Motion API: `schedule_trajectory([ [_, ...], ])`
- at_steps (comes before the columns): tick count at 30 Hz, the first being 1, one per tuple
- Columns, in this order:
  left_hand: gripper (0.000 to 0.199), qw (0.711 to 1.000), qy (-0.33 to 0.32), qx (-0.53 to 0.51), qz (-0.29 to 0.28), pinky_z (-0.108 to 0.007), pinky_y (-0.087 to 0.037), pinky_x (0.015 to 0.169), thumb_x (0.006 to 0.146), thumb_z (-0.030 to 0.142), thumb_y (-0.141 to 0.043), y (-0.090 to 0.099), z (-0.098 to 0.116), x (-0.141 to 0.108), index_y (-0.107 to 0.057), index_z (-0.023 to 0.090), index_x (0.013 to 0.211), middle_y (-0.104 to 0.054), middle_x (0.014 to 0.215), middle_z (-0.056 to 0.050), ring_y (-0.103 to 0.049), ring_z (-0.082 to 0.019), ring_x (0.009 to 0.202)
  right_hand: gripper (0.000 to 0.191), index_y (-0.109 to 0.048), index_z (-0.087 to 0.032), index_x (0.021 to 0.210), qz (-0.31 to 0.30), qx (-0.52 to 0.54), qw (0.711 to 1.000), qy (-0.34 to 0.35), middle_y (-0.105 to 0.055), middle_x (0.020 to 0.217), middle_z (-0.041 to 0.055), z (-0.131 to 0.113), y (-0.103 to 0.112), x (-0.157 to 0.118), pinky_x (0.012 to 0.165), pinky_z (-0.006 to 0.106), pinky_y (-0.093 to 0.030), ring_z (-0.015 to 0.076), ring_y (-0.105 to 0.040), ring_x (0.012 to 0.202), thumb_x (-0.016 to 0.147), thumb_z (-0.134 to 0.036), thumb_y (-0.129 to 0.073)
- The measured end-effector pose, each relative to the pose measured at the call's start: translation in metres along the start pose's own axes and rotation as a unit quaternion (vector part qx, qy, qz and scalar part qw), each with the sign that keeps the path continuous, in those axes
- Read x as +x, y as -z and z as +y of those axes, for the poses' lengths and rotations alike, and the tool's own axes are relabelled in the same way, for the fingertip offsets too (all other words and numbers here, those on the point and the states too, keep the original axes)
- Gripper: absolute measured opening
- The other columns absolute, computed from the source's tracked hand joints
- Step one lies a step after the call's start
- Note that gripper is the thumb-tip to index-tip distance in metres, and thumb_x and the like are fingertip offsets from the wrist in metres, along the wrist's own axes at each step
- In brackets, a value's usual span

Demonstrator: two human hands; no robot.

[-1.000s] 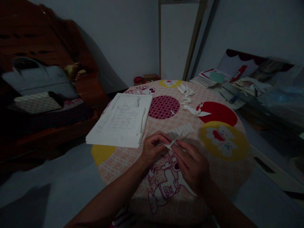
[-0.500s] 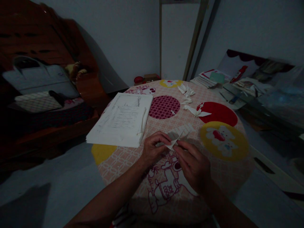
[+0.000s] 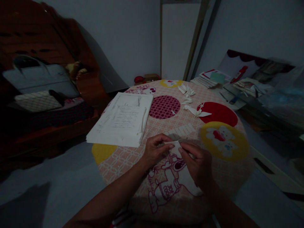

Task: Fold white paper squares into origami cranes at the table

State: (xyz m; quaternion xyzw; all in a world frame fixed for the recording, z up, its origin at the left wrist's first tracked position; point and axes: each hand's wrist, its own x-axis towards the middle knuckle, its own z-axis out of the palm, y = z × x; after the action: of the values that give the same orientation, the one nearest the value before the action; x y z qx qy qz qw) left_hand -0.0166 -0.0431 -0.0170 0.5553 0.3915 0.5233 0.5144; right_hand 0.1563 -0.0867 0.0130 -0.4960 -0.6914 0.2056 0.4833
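A small piece of folded white paper (image 3: 175, 144) is held between my two hands above the near middle of the round table. My left hand (image 3: 156, 148) pinches its left side between thumb and fingers. On the right side, the thumb and forefinger of my right hand (image 3: 197, 160) grip its edge. The fingers cover much of the paper, so its full shape is hidden. Beyond my hands lie several folded white paper pieces; the nearest, a paper crane (image 3: 198, 111), has pointed ends and rests partly on a red circle of the cloth.
A stack of printed sheets (image 3: 121, 122) lies at the table's left. The patterned tablecloth (image 3: 123, 164) covers the round table. A wooden bench (image 3: 91, 87) with a pale handbag (image 3: 45, 79) stands at left. At right, a glass-topped table (image 3: 256, 103) holds papers and plastic.
The folded paper has been turned in my fingers: its pointed tip faced down before, and now a straight edge lies along the top. My right hand has shifted slightly to the right.
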Motion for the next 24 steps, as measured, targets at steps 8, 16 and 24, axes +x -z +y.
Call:
schedule_trajectory([
  [8,0.040,0.974,0.134,-0.181,-0.023,-0.023,-0.047,0.058,0.067,0.033,-0.085,-0.011,-0.005,0.001,-0.072,0.016,0.101,-0.071,0.075,-0.003,-0.062,-0.013,0.060,0.031,-0.076,-0.019,0.104,-0.017,0.236,0.935,-0.264,-0.076,0.076,0.0038,0.008,-0.006,0.009,0.055,0.028,-0.054,0.0182,-0.069,0.061,0.075,-0.030,-0.073],
  [16,0.041,0.956,0.187,-0.220,-0.047,-0.022,-0.047,0.062,0.074,0.042,-0.078,-0.008,-0.001,0.004,-0.072,0.017,0.106,-0.072,0.088,-0.006,-0.064,-0.013,0.069,0.033,-0.077,-0.014,0.089,0.028,0.343,0.860,-0.377,-0.074,0.067,0.0042,0.028,-0.011,0.023,0.052,0.028,-0.048,0.0167,-0.064,0.055,0.059,-0.028,-0.080],
  [24,0.048,0.944,0.203,-0.247,-0.081,-0.023,-0.047,0.067,0.062,0.026,-0.086,-0.008,-0.007,0.006,-0.068,0.017,0.106,-0.070,0.091,-0.005,-0.064,-0.013,0.075,0.024,-0.077,-0.015,0.075,0.046,0.341,0.854,-0.389,-0.070,0.059,0.0027,0.034,-0.014,0.027,0.049,0.026,-0.042,0.0140,-0.057,0.050,0.054,-0.026,-0.080],
])
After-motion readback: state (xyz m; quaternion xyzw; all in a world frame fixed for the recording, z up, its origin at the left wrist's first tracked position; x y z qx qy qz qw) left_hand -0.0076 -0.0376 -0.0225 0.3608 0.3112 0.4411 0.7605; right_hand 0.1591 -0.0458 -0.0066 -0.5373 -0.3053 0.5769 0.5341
